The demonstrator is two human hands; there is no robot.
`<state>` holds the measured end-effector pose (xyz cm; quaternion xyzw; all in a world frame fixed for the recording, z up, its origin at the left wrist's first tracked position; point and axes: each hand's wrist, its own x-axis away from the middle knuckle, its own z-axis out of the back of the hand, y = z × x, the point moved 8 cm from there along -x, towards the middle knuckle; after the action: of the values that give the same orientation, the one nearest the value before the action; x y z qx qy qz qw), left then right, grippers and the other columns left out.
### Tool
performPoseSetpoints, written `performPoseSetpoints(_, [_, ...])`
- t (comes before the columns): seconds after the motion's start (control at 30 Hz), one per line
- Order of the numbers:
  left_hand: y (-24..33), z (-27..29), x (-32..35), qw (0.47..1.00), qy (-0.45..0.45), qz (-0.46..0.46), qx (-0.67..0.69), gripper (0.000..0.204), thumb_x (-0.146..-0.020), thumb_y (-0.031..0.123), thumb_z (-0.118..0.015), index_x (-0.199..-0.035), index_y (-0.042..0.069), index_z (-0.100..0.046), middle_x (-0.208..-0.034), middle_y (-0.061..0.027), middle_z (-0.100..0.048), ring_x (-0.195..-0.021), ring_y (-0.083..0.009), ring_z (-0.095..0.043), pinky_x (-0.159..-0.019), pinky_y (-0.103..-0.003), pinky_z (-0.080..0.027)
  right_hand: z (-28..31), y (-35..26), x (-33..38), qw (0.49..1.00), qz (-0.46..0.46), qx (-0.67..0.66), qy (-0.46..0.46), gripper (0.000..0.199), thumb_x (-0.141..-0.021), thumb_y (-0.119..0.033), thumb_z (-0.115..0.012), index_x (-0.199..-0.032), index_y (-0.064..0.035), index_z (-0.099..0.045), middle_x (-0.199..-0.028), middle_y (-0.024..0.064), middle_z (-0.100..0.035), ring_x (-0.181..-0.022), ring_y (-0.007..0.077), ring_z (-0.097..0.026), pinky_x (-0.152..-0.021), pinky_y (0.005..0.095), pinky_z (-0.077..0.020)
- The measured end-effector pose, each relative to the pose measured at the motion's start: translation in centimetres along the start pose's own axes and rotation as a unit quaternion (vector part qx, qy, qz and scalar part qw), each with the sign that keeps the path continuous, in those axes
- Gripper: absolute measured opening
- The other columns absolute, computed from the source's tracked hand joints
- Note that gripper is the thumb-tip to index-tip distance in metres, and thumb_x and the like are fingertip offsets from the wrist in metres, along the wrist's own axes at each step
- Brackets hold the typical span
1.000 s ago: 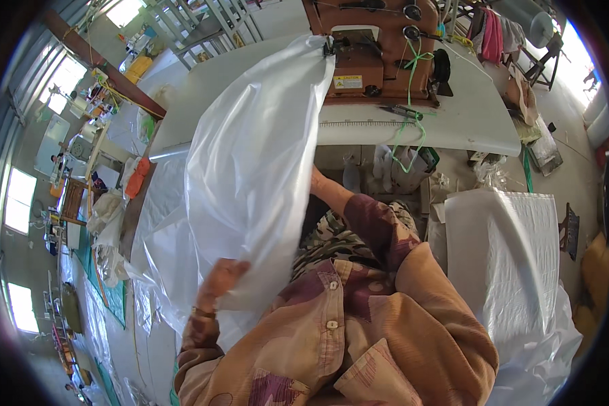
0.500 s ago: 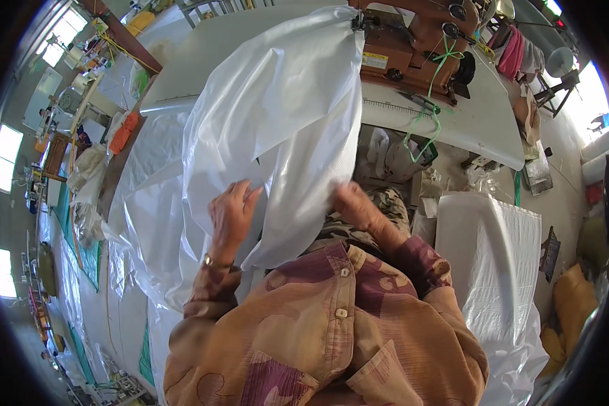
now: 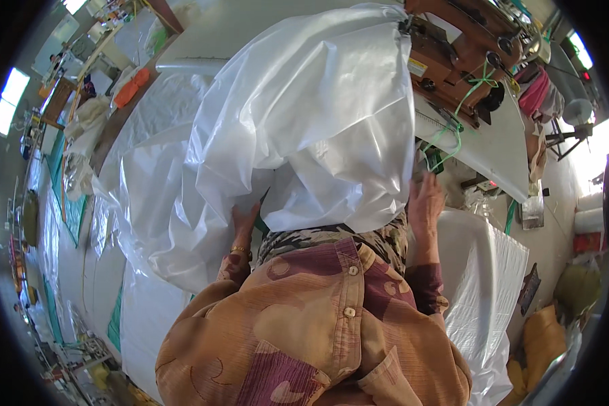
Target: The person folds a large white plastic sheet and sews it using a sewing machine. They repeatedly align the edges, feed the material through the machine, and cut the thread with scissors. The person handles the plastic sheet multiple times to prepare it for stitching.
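A large sheet of shiny white woven plastic (image 3: 304, 115) hangs from the sewing machine (image 3: 453, 54), draping over the table edge and my lap. My left hand (image 3: 245, 220) is at the sheet's lower left fold, its fingers mostly hidden by the plastic. Beside the sheet's right edge, my right hand (image 3: 426, 203) reaches up with fingers stretched out. Just above those fingertips hangs a green cord (image 3: 459, 128), tied to the brown machine. Whether the fingertips touch the cord or the sheet I cannot tell.
The pale sewing table (image 3: 487, 152) extends right of the sheet. More white plastic sheeting (image 3: 480, 271) lies at my right, and loose sheeting (image 3: 159, 183) spreads at my left. An orange bundle (image 3: 132, 86) rests farther left. Yellow-brown material (image 3: 545, 335) sits at lower right.
My right hand has moved right and up, off the front of the sheet to beside its edge. My left hand has lowered behind the fold. The sheet's lower part has spread across my lap.
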<state>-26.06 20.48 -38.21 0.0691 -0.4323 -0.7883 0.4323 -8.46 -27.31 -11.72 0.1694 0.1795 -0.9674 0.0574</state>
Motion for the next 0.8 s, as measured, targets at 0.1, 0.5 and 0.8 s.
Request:
performPoseSetpoints(0.1, [-0.2,3.0,2.1,0.987,0.124,-0.077,0.064,0.101,-0.072,0.054,-0.078,-0.139,-0.01,-0.037,-0.131,-0.0257,-0.053,-0.11,-0.0296,-0.06,-0.089,-0.038,-0.049,5.3,-8.0,-1.7,0.975,0.116,-0.173,0.079,0.014,-0.09,-0.01,-0.06,-0.095,0.002,-0.064,-0.091,0.0192,-0.067,-0.084,0.0372,-0.066,-0.073,0.0416,-0.0515])
performPoseSetpoints(0.5, [0.8,11.0,-2.1,0.789,0.238,-0.1,0.558,0.026,-0.093,0.013,-0.06,-0.116,0.001,-0.056,-0.105,-0.0127,-0.061,-0.091,-0.0216,-0.061,-0.073,-0.035,-0.056,-13.5,-18.5,-4.8,0.602,-0.141,-0.716,-0.325,0.023,-0.095,-0.02,-0.058,-0.11,-0.0034,-0.062,-0.092,0.0115,-0.07,-0.08,0.0221,-0.07,-0.072,0.0329,-0.0586])
performPoseSetpoints(0.8, [23.2,46.5,14.4,0.482,0.274,-0.58,0.597,0.032,-0.09,0.007,-0.06,-0.121,0.0,-0.053,-0.092,-0.0126,-0.059,-0.081,-0.0237,-0.06,-0.084,-0.033,-0.05,-7.9,-27.5,-10.3,0.286,0.072,-0.892,-0.344,0.033,-0.094,-0.026,-0.061,-0.121,-0.0069,-0.059,-0.118,0.0086,-0.063,-0.105,0.0212,-0.062,-0.095,0.039,-0.0503])
